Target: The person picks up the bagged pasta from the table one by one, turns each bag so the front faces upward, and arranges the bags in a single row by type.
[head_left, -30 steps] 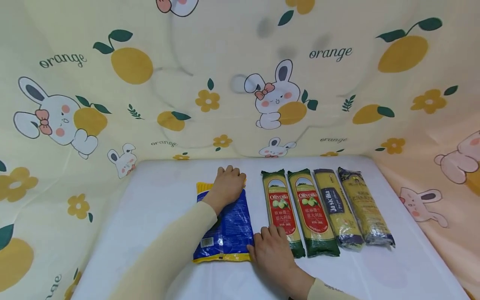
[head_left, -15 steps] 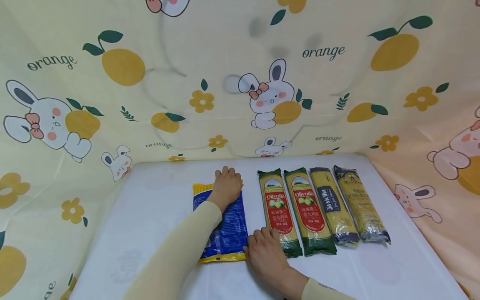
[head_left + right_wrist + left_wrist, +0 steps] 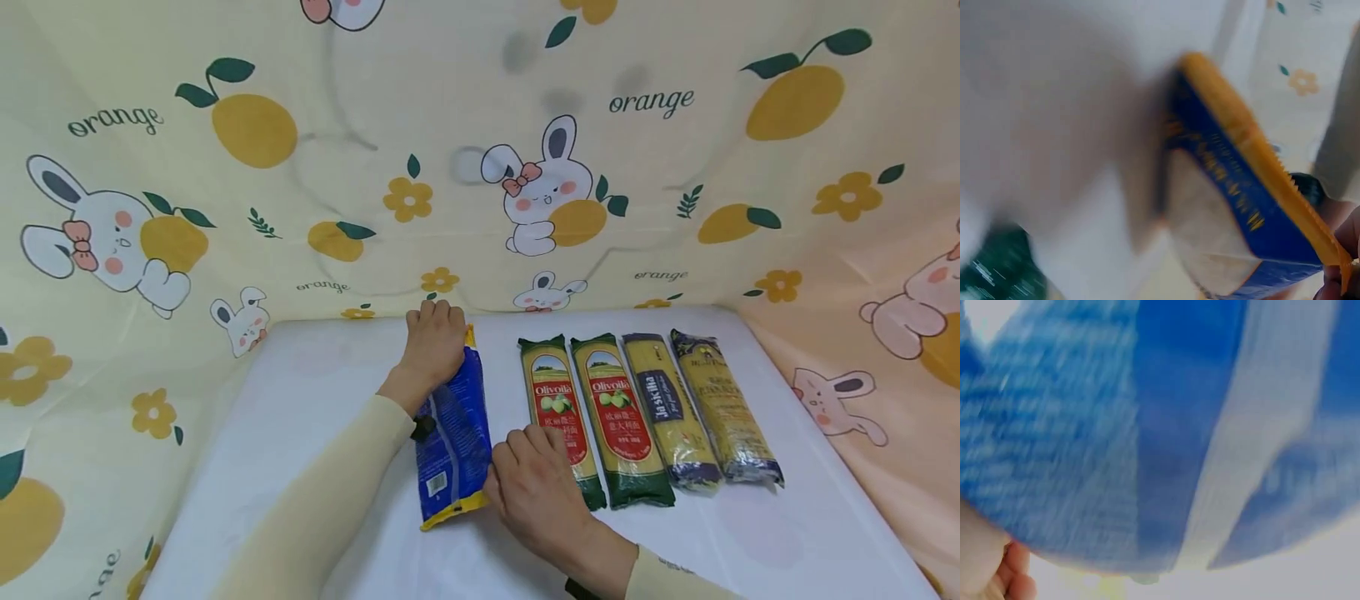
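Observation:
A blue plastic food bag (image 3: pixel 453 442) with yellow ends is tilted up on the white table, its barcode side showing in the head view. My left hand (image 3: pixel 437 343) grips its far end. At the near right corner, my right hand (image 3: pixel 536 483) pinches the yellow edge; the right wrist view shows fingertips (image 3: pixel 1350 250) on that corner. From there the bag's other face (image 3: pixel 1210 219) appears, pale with a blue band. The printed back (image 3: pixel 1072 437) fills the left wrist view, blurred, with a few fingers (image 3: pixel 1016 572) at lower left. The bag's contents cannot be told.
Right of the bag lie two green-ended spaghetti packs (image 3: pixel 555 387) (image 3: pixel 618 408), a Jasicilia-style yellow pack (image 3: pixel 671 417) and another yellow pasta pack (image 3: pixel 727 408), side by side. A printed rabbit-and-orange curtain (image 3: pixel 450 108) stands behind the white table (image 3: pixel 300 400).
The blue bag lay flat earlier; now its left side is lifted and it stands tilted. Both hands have risen slightly with it. The pasta packs stay in place.

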The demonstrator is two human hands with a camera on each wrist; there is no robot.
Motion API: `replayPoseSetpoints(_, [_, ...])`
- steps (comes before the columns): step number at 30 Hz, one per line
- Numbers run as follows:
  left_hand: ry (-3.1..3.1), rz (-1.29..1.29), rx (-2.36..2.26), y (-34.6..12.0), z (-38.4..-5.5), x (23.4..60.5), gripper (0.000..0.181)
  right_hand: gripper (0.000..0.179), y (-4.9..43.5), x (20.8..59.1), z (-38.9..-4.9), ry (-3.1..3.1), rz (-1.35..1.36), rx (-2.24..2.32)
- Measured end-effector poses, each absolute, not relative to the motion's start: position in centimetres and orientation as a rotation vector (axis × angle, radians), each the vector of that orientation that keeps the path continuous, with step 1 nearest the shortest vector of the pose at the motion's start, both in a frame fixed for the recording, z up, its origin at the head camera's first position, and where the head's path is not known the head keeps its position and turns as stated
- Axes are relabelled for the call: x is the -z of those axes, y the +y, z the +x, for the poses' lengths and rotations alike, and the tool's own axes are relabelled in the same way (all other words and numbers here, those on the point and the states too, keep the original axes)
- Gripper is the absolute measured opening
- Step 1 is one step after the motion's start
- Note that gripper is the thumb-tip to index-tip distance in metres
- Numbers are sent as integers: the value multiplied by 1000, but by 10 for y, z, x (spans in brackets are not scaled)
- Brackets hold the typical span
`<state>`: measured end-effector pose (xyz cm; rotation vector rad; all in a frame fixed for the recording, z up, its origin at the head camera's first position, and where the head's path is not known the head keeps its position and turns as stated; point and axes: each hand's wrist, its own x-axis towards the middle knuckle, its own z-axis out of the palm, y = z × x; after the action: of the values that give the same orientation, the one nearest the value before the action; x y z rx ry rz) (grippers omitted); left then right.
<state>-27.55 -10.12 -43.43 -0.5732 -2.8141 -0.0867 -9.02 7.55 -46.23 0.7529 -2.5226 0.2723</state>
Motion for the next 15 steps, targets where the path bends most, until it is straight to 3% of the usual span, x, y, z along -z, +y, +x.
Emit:
replayPoseSetpoints(7, [-2741, -605, 180, -110, -270, 409, 26, 25, 73, 425, -86, -2413, 811, -269])
replayPoseSetpoints(12, [-2722, -619, 79, -116, -267, 410, 26, 19, 68, 422, -87, -2394, 803, -247])
replayPoseSetpoints(15, [-2729, -608, 47, -122, -268, 412, 26, 26, 66, 424, -89, -2445, 763, -185])
